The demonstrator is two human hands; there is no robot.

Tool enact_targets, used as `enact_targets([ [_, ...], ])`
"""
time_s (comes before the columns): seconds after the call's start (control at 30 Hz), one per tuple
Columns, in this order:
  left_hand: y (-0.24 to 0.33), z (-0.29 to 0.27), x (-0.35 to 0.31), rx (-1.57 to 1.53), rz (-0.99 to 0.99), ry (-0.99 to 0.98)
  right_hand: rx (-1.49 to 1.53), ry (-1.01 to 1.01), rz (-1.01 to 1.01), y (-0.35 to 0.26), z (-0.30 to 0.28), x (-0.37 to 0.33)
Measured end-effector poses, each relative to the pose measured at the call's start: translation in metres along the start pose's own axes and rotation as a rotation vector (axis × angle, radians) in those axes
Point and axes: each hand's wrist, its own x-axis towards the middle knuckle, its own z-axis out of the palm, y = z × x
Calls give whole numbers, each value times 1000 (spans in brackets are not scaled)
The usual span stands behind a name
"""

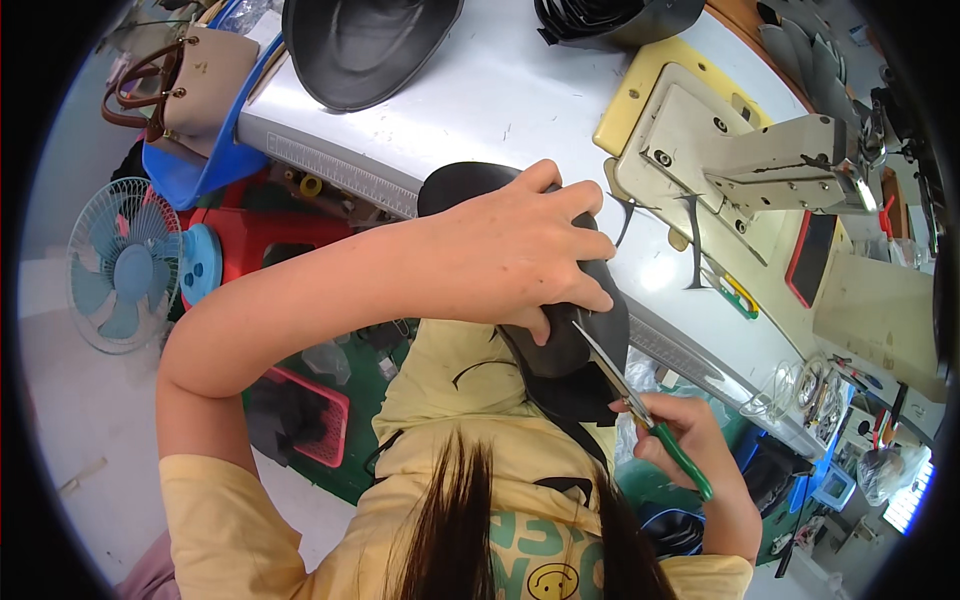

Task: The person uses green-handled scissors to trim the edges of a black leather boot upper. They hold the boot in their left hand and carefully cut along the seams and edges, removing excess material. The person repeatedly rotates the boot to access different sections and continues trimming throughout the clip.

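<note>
A black, curved piece that looks like leather (562,350) hangs partly over the front edge of the white table, close to my body. My left hand (525,245) lies across it from above, fingers bent over it and gripping it. Low on the right, my right hand (672,425) holds a pair of scissors (630,392) with green handles. The narrow blades point up and left, along the piece's right part, near my left thumb and fingers. Whether the blades touch the material, I cannot tell. My left palm hides the piece's middle.
A sewing machine (770,165) stands on the right of the white table (480,110), with thin black offcuts (695,240) beside it. Black shaped pieces (365,45) lie at the back. On the left are a handbag (208,85), a fan (133,270) and a pink basket (335,420).
</note>
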Motion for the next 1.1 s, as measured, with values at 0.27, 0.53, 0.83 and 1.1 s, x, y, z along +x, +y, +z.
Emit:
enact_targets([
  [0.27,-17,-12,10,-468,-64,-72,-246,77,-175,-4,7,0],
  [0.53,-19,15,29,-1331,-290,-930,-535,-63,-246,-20,14,-4],
  [0.83,-1,-40,-9,-1205,-225,-452,-669,86,-427,-26,-6,-23],
  [1.1,5,-32,-56,-1634,-672,379,-650,408,-456,-12,-31,-52],
])
